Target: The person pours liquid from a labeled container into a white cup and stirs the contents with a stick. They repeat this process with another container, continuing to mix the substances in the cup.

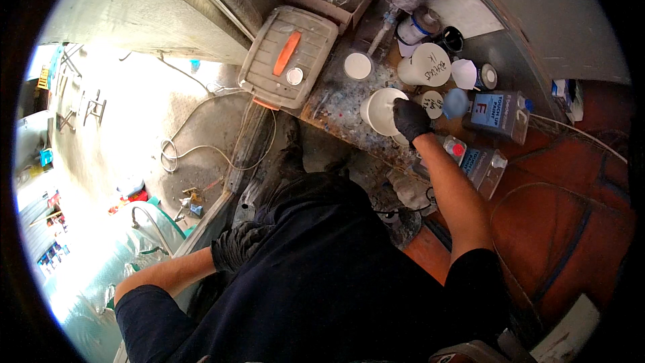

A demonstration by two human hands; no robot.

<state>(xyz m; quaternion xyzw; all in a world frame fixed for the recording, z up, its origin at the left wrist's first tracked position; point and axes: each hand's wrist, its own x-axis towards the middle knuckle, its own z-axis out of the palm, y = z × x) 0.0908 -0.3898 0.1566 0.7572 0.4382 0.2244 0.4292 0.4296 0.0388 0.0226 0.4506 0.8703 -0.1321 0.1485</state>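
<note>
Dark T-shirt (329, 262) nearest, we had our two-o'clock white bucket (377, 113) uncovered, work seemingly unfinished, right hand (411, 121) and left hand (240, 245) curled, grips unclear.

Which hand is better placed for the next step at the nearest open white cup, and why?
Right, likely: the right hand is at the white cup, whereas the left hand lies by the dark shirt, away from the bench.

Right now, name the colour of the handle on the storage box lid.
The handle is orange, seen best in the head view.
</note>
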